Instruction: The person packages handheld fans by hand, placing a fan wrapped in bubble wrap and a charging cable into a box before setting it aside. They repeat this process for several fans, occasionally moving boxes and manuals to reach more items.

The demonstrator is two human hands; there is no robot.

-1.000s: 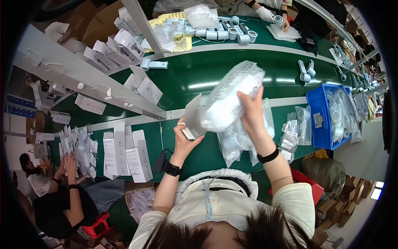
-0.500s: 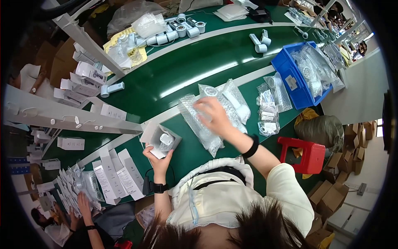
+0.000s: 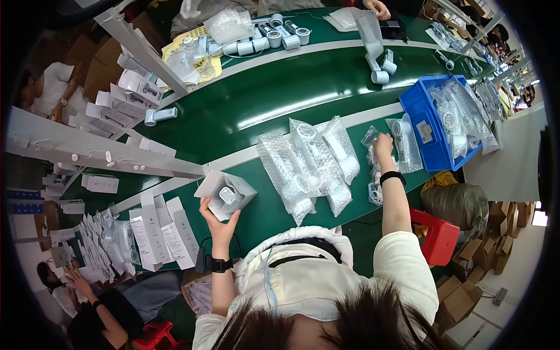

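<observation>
My left hand (image 3: 219, 224) grips the near side of an open white carton (image 3: 245, 189), with its flaps up. A white block-shaped piece (image 3: 227, 194) sits inside the carton. At the right, my right hand (image 3: 383, 146) has its fingers closed on a small clear plastic packet (image 3: 370, 136), at the far end of a row of bagged white cables (image 3: 374, 193). Between my hands lie several bubble-wrap bags (image 3: 286, 169) with pale devices in them. Beside my right hand is another bubble-wrap bag (image 3: 406, 146).
A blue bin (image 3: 429, 129) of bubble-wrapped devices stands at the right. A red stool (image 3: 440, 239) is below it. Flattened white cartons (image 3: 166, 233) lie left. Beyond runs a green conveyor belt (image 3: 262, 96). A co-worker's hand (image 3: 376, 9) holds a bag across it.
My right hand has moved right, from over the bubble-wrap bags to the small packets. My left hand still holds the carton. Across the belt, a co-worker's hand with a bag has come into view.
</observation>
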